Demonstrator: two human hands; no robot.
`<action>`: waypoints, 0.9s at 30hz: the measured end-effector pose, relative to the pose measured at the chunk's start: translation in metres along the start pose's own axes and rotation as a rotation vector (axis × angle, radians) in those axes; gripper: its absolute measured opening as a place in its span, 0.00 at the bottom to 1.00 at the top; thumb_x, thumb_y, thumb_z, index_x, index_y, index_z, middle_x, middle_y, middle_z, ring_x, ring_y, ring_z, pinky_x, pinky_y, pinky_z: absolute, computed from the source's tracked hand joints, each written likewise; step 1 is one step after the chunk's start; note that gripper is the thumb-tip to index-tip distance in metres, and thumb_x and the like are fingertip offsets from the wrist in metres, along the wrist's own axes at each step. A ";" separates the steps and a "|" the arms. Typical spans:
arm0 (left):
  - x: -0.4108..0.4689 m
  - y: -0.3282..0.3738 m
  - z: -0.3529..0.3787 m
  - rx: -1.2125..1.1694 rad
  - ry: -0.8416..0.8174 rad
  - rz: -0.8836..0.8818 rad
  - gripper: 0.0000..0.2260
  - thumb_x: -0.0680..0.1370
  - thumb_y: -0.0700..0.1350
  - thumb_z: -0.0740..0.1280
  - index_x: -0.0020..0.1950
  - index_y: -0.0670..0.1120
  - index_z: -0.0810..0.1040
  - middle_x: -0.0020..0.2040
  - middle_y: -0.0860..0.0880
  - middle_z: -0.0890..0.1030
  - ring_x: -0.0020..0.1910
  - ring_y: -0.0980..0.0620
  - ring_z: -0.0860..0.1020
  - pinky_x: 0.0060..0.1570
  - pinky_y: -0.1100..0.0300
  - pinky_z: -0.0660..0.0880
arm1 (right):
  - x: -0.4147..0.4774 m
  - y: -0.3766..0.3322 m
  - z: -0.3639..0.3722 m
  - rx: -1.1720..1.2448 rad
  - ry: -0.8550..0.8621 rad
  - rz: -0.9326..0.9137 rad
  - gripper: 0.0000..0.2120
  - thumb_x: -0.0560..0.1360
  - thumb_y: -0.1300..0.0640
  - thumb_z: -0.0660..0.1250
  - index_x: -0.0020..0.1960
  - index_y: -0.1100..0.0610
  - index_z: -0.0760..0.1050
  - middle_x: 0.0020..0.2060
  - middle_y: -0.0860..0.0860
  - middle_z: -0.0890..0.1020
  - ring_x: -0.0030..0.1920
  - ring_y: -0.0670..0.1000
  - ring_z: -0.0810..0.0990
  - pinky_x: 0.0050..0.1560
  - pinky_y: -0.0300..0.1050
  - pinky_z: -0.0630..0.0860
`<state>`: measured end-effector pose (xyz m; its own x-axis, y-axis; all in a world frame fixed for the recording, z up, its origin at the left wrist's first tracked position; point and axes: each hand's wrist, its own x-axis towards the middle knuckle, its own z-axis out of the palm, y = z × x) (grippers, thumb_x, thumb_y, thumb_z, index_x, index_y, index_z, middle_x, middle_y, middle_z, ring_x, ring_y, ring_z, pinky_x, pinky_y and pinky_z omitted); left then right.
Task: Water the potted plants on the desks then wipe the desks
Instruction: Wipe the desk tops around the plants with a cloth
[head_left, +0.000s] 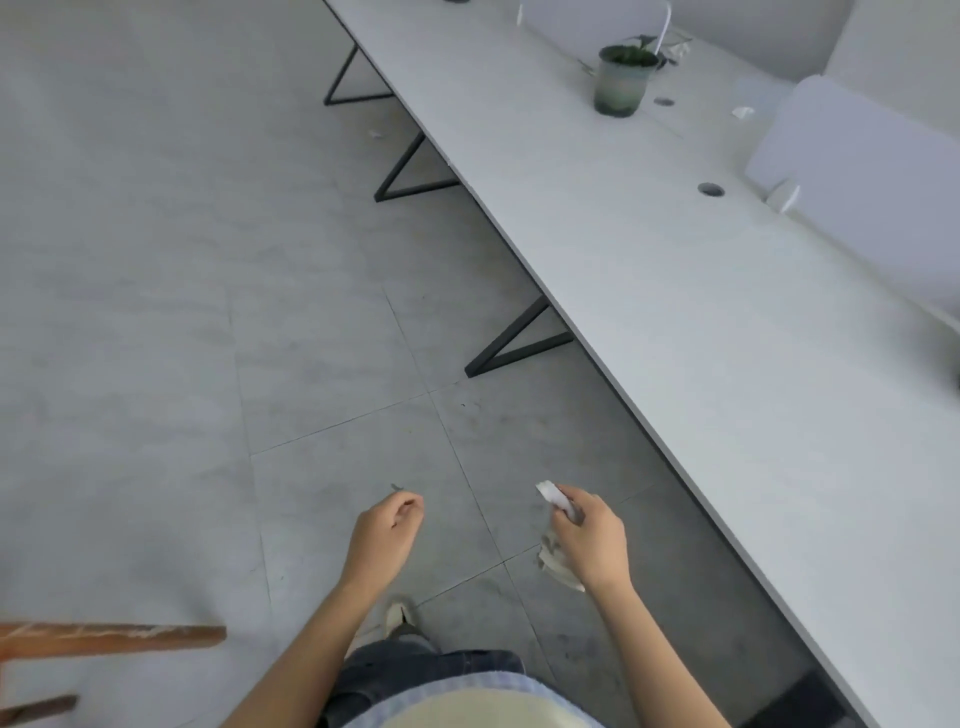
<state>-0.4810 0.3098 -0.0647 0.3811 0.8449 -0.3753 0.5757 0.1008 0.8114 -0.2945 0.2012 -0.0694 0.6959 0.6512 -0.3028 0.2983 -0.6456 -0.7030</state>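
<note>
Left hand (387, 525), fingers loosely curled, empty; right hand (589, 540) grips a crumpled cloth (556, 566) above the tiled floor (156, 260). Potted plant (623, 78) stands far along the desk (675, 312), near a divider panel (857, 182).

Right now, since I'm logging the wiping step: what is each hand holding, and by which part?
The right hand grips a crumpled white cloth around its middle, both ends sticking out. The left hand holds nothing.

The near part of the desk (675, 312) lies open for a hand, while farther along stand a potted plant (621, 78) and paper scraps (743, 111), and a divider panel (857, 171) closes its back side.
</note>
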 end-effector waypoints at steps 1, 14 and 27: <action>0.018 0.003 -0.017 -0.006 0.023 0.008 0.07 0.79 0.39 0.59 0.49 0.46 0.77 0.46 0.47 0.79 0.49 0.48 0.77 0.50 0.60 0.70 | 0.012 -0.016 0.011 0.007 0.014 -0.012 0.09 0.73 0.61 0.57 0.42 0.64 0.75 0.33 0.56 0.74 0.39 0.56 0.72 0.36 0.45 0.65; 0.156 0.002 -0.102 -0.019 -0.016 -0.097 0.15 0.79 0.38 0.59 0.37 0.56 0.72 0.39 0.55 0.78 0.42 0.47 0.77 0.47 0.56 0.73 | 0.130 -0.143 0.096 -0.061 -0.033 -0.118 0.11 0.75 0.61 0.61 0.52 0.56 0.80 0.34 0.46 0.73 0.41 0.51 0.72 0.35 0.36 0.64; 0.373 0.092 -0.142 -0.117 0.213 -0.091 0.07 0.79 0.40 0.59 0.50 0.44 0.77 0.45 0.46 0.79 0.47 0.48 0.77 0.48 0.61 0.70 | 0.370 -0.288 0.100 0.025 -0.092 -0.296 0.25 0.75 0.61 0.61 0.27 0.39 0.57 0.26 0.43 0.60 0.36 0.50 0.60 0.29 0.36 0.58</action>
<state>-0.3894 0.7086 -0.0664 0.1634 0.9200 -0.3563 0.5080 0.2311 0.8297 -0.1882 0.6674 -0.0430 0.5191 0.8433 -0.1390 0.4623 -0.4138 -0.7843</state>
